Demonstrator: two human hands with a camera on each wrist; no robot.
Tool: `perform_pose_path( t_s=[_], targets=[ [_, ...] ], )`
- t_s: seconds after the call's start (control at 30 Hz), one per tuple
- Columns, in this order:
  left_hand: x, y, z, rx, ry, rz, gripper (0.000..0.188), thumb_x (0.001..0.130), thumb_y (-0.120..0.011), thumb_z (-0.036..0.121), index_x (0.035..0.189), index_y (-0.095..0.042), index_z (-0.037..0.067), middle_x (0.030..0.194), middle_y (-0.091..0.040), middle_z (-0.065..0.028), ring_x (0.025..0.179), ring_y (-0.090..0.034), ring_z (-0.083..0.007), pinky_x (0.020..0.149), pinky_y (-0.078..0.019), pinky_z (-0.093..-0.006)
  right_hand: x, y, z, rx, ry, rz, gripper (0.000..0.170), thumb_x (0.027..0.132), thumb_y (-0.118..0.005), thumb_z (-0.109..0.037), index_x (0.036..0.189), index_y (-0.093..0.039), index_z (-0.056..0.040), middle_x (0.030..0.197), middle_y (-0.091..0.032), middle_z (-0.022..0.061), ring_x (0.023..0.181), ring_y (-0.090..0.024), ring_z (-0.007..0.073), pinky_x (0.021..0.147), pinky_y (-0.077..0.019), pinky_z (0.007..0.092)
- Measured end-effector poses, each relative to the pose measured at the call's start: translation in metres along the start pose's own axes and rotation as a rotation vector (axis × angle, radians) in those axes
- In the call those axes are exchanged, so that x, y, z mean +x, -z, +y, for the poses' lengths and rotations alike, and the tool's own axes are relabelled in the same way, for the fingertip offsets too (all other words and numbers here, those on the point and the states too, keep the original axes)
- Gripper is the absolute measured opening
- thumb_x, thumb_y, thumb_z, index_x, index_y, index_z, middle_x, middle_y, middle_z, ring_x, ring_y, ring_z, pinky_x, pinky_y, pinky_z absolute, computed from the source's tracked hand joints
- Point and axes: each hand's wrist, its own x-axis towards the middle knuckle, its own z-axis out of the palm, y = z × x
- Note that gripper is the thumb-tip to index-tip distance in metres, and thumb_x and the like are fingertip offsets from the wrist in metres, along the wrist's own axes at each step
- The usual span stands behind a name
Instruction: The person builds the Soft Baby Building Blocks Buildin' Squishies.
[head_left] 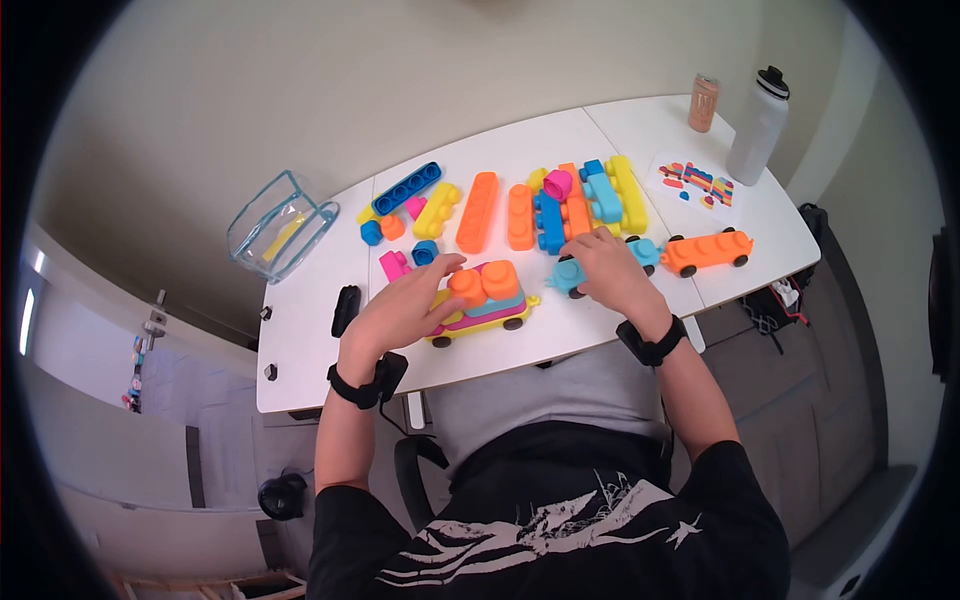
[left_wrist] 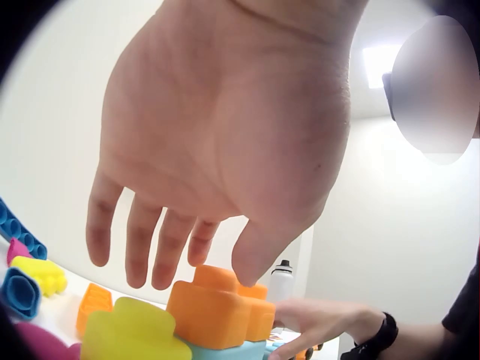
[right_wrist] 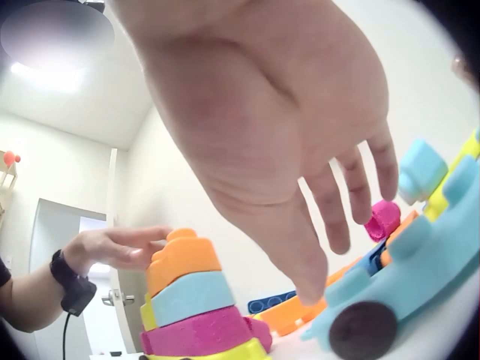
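My left hand (head_left: pixel 405 305) reaches over a toy car of stacked blocks with a yellow wheeled base (head_left: pixel 485 322). Its fingers hang straight and spread, and the thumb tip is right at an orange block (left_wrist: pixel 210 307) on top of the stack. Pink and light blue blocks (right_wrist: pixel 195 296) lie beneath the orange ones. Above a light blue wheeled base (head_left: pixel 568 275) is my right hand (head_left: pixel 612 272), fingers extended and thumb tip close to the base's end. The hand covers the middle of that base. An orange wheeled base (head_left: pixel 708 250) stands just to its right.
Loose blocks lie along the back of the white table (head_left: pixel 340 385), among them a long orange block (head_left: pixel 477 212) and a dark blue one (head_left: pixel 407 188). A clear case (head_left: pixel 280 230) stands at left. A bottle (head_left: pixel 758 130), can (head_left: pixel 703 103) and picture sheet (head_left: pixel 690 190) sit at right.
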Motion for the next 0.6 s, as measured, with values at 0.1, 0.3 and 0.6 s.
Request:
perform_pose_path(
  t_s=[0.1,0.3,0.6],
  targets=[
    [0.003,0.001,0.012,0.056,0.111,-0.114,0.054,0.1,-0.075,0.025,0.147,-0.053,0.008,0.134,-0.069,-0.0212,0.121,-0.067,-0.0416,0.099,-0.0548,-0.0481,-0.006,-0.004,0.012,-0.091,-0.079,-0.09,0.051,0.077,-0.085,-0.002,0.125,-0.072,-0.0117,0.125,-0.072,0.0057,0.125,-0.061,0.0305,0.104,-0.0515,0.0438],
    [0.006,-0.006,0.01,0.006,0.146,-0.117,0.057,0.098,-0.078,0.022,0.147,-0.051,0.01,0.129,-0.071,-0.0203,0.119,-0.068,-0.0429,0.097,-0.0551,-0.0474,-0.002,-0.021,0.02,-0.047,-0.027,-0.044,0.035,0.088,-0.071,0.001,0.12,-0.071,-0.0114,0.117,-0.073,0.0069,0.121,-0.065,0.0303,0.101,-0.0536,0.0436],
    [0.004,-0.011,0.003,-0.01,0.108,-0.102,0.056,0.1,-0.075,0.022,0.148,-0.048,0.012,0.128,-0.07,-0.0211,0.118,-0.068,-0.0446,0.095,-0.0555,-0.048,0.0,-0.001,-0.006,0.097,0.023,-0.154,0.058,0.075,-0.088,0.0,0.128,-0.065,-0.0107,0.128,-0.068,0.0078,0.128,-0.062,0.0321,0.105,-0.054,0.0429]
  ],
)
